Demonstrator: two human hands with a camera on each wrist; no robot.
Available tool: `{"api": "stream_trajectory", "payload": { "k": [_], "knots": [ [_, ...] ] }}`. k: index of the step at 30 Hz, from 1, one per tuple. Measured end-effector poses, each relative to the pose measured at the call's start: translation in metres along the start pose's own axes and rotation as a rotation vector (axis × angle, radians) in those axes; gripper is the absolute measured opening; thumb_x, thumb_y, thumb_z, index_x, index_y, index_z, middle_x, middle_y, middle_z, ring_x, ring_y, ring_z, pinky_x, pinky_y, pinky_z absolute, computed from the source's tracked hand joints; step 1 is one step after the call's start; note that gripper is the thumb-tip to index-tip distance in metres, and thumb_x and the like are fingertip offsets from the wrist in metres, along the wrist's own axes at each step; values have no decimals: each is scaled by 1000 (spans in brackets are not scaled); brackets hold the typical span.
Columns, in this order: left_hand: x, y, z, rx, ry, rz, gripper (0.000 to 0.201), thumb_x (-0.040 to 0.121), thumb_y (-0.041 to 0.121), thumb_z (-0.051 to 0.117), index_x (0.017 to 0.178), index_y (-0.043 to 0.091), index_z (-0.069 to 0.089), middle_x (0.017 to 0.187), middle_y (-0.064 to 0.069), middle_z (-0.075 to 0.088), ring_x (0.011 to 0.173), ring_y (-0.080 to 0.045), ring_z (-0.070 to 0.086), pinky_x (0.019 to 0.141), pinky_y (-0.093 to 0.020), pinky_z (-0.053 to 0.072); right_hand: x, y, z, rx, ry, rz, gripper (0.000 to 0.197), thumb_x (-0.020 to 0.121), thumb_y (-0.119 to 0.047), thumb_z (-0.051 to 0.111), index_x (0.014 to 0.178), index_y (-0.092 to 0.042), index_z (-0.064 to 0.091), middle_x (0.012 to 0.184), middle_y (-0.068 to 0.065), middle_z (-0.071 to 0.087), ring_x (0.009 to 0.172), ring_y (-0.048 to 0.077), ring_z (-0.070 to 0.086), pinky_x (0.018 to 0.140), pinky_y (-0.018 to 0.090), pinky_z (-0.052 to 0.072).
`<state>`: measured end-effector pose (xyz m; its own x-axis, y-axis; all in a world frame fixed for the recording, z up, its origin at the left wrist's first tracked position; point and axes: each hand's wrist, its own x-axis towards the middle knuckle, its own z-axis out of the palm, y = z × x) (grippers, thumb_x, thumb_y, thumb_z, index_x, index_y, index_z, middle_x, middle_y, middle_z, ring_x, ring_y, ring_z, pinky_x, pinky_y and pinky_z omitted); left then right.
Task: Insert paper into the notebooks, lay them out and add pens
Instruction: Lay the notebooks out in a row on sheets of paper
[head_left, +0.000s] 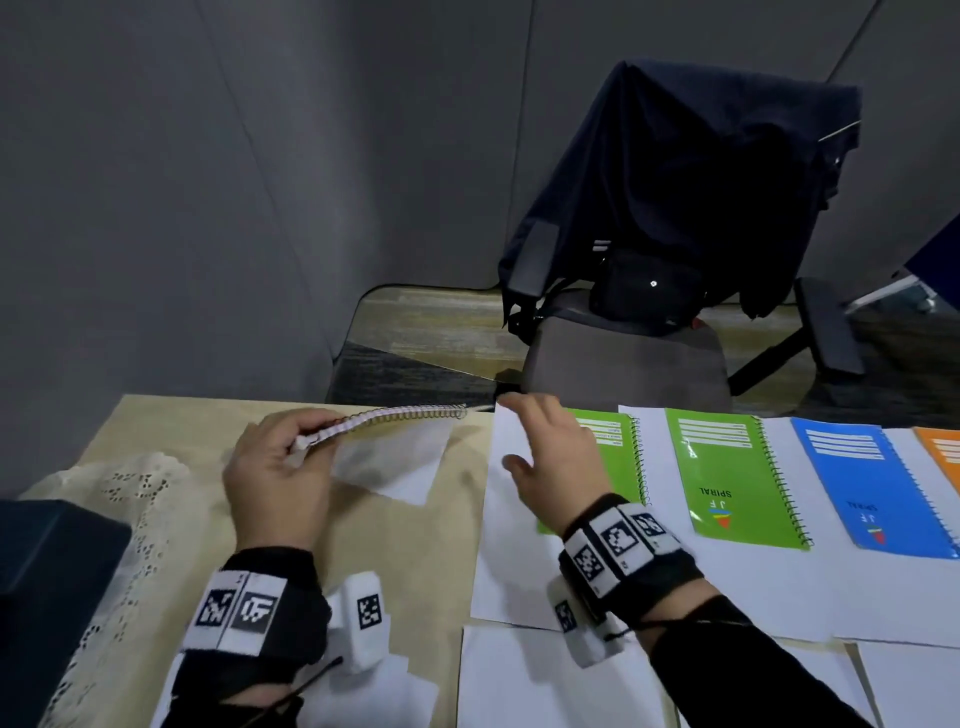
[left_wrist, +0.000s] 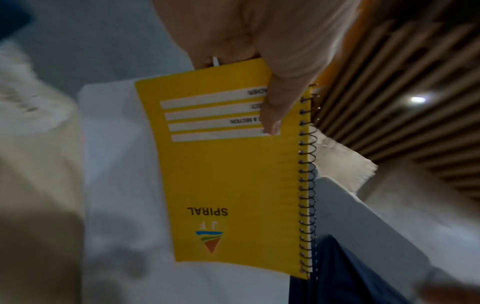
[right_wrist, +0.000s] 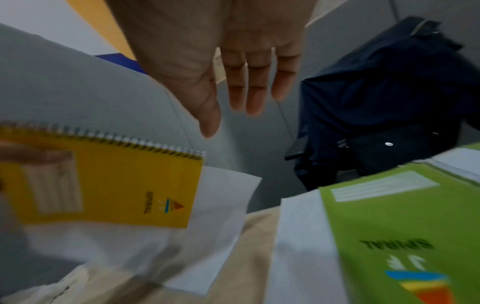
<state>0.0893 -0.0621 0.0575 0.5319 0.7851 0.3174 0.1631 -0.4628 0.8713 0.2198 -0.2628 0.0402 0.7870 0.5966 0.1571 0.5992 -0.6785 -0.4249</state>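
While the left hand (head_left: 275, 478) pinches a yellow spiral notebook (left_wrist: 233, 168) with a white sheet (right_wrist: 215, 226) sticking out, the right hand (head_left: 550, 457) hovers empty, fingers straight.

Dark jacket (head_left: 691, 171) draped over chair (head_left: 623, 358); black bag (head_left: 644, 291) on seat.

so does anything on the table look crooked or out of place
Mostly tidy: the green notebooks and blue notebook lie in a row on white sheets. The exception is the yellow notebook, not laid out yet, gripped by the left hand with a sheet hanging out askew.
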Motion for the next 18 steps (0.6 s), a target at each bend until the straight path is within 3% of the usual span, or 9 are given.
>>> {"api": "stream_trajectory", "payload": {
  "k": [2, 4, 5, 7, 8, 10, 14, 16, 18],
  "knots": [
    [-1, 19, 0, 62, -48, 167, 32, 72, -6, 72, 82, 23, 70, 84, 12, 64, 87, -15, 54, 94, -49, 43, 5, -15, 1, -69, -8, -25, 76, 76, -19, 73, 141, -30, 37, 142, -1, 41, 116, 28, 49, 92, 45, 43],
    [-2, 31, 1, 70, -101, 246, 28, 73, -1, 71, 83, 25, 70, 89, 8, 65, 89, -13, 54, 105, -58, 31, 8, -23, 1, -128, 33, -47, 78, 73, -21, 77, 141, -31, 39, 142, -1, 45, 111, 29, 52, 88, 46, 44],
    [-3, 38, 1, 61, -116, 280, 27, 73, 3, 69, 84, 28, 69, 91, 8, 64, 90, -13, 55, 110, -57, 25, 8, -24, 1, -150, 81, -75, 72, 71, -21, 78, 135, -29, 47, 133, -2, 55, 103, 28, 56, 81, 45, 46],
    [-4, 47, 1, 54, -130, 339, 29, 72, 5, 66, 85, 31, 67, 92, 11, 63, 93, -14, 56, 116, -50, 17, 8, -23, 3, -177, 218, -136, 45, 67, -19, 81, 109, -24, 65, 96, -5, 70, 78, 25, 61, 65, 36, 46],
    [-3, 50, 1, 56, -132, 368, 32, 71, 3, 66, 85, 32, 67, 92, 11, 63, 94, -14, 56, 117, -47, 16, 7, -21, 3, -197, 271, -159, 31, 67, -17, 80, 95, -22, 67, 77, -7, 68, 67, 24, 59, 60, 32, 43],
    [-2, 54, 0, 66, -128, 404, 36, 71, 1, 66, 89, 32, 65, 91, 11, 63, 94, -14, 56, 117, -45, 14, 4, -23, 1, -209, 303, -183, 15, 69, -18, 74, 79, -19, 63, 60, -7, 61, 57, 24, 55, 55, 28, 39],
    [2, 61, -1, 55, -79, 456, 40, 73, -1, 70, 92, 33, 65, 102, 11, 61, 101, -13, 56, 119, -41, 9, -3, -34, -4, -6, 220, -140, 8, 75, -14, 62, 78, -11, 55, 59, 4, 59, 54, 30, 54, 48, 25, 30],
    [4, 63, 2, 33, -40, 437, 41, 76, 7, 73, 104, 36, 63, 118, 12, 54, 115, -11, 51, 119, -46, 10, -1, -37, -5, 160, 102, 14, 7, 84, -11, 59, 84, -10, 53, 67, 10, 60, 62, 32, 53, 52, 28, 30],
    [6, 57, 6, 46, -42, 403, 51, 79, 21, 72, 124, 36, 54, 132, 9, 46, 126, -9, 42, 113, -58, 22, 5, -31, 1, 367, -22, 213, 15, 86, -13, 60, 79, -15, 48, 66, 5, 55, 66, 27, 50, 57, 30, 35]
  ]
}}
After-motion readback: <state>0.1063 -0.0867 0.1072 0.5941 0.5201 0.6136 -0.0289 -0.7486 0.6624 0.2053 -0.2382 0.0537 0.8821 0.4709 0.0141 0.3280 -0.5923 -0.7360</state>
